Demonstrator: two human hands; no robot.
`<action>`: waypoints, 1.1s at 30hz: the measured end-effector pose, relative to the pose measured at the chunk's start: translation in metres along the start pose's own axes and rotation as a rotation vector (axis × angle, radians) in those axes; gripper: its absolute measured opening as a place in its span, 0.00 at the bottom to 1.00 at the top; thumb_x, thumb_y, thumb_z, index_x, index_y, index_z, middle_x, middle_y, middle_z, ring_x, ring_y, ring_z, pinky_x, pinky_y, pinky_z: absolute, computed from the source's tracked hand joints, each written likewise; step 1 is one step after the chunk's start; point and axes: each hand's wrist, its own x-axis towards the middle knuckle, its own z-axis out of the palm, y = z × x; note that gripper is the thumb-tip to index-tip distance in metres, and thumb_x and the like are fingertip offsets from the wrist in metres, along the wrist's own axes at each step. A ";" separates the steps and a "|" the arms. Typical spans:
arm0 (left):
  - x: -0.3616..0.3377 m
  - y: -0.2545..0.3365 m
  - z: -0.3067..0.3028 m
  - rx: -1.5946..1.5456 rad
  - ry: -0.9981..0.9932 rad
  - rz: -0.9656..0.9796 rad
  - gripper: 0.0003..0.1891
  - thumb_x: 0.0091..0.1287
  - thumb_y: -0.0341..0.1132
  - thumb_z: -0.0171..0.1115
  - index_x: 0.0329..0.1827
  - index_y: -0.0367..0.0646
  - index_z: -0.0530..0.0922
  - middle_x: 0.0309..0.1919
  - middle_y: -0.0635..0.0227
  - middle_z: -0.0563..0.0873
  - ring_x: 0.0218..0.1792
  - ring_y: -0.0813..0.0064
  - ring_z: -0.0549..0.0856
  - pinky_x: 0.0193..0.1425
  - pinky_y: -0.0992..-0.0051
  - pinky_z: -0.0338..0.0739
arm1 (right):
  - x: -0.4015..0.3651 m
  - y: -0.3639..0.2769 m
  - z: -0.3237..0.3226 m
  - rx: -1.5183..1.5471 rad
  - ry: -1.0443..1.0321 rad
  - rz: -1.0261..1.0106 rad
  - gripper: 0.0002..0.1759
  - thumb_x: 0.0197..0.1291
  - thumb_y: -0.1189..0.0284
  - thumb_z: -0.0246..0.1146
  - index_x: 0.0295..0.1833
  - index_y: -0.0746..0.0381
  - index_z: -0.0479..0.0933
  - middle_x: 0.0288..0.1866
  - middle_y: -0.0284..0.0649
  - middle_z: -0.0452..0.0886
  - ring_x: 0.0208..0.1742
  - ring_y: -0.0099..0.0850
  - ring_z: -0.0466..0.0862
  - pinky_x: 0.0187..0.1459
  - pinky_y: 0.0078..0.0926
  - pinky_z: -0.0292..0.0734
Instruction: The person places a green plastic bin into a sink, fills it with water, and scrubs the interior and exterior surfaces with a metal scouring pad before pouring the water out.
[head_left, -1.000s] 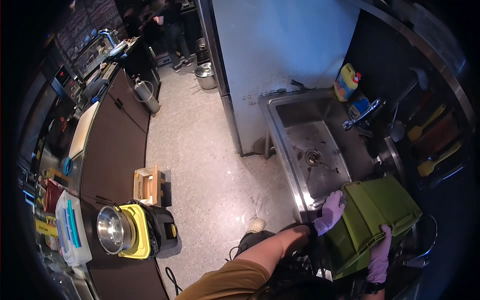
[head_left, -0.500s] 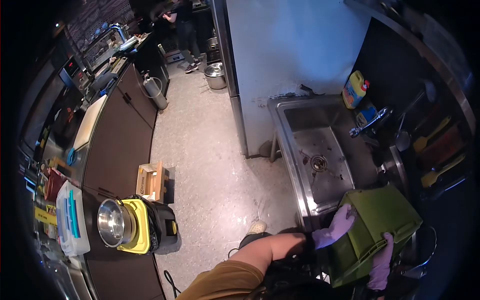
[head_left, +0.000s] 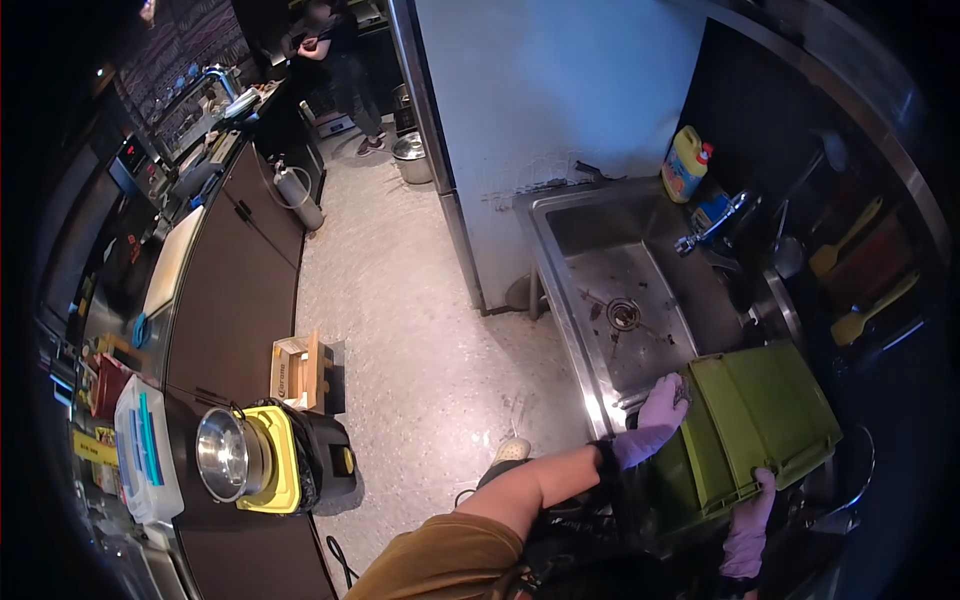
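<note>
A green plastic bin point(head_left: 765, 410) with a lid lies tilted on its side at the near end of the steel sink. My left hand point(head_left: 657, 408), in a lilac rubber glove, is closed around a small grey scrubber point(head_left: 683, 392) at the bin's left side. My right hand point(head_left: 752, 510), gloved alike, grips the bin's near edge by the lid, with the fingers partly hidden. The bin's lower part falls into shadow.
The sink point(head_left: 640, 310) has debris around its drain, with a faucet point(head_left: 715, 225) and a yellow detergent bottle point(head_left: 685, 165) behind. Utensils hang at right. Across the floor stand a yellow-rimmed trash bin point(head_left: 290, 460), a steel bowl point(head_left: 222, 455) and a wooden box point(head_left: 297, 372). A person point(head_left: 345, 70) stands far back.
My left hand has shifted left from the bin's lid toward its side edge, beside the sink rim. The bin looks turned slightly, and the whole view has shifted a little.
</note>
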 end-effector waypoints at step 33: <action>0.008 0.044 0.039 0.047 0.041 0.219 0.19 0.57 0.25 0.59 0.53 0.40 0.67 0.45 0.53 0.74 0.48 0.52 0.76 0.53 0.62 0.72 | -0.029 0.022 -0.042 0.370 -0.006 0.106 0.23 0.54 0.78 0.57 0.58 0.68 0.70 0.56 0.44 0.77 0.57 0.38 0.78 0.59 0.39 0.77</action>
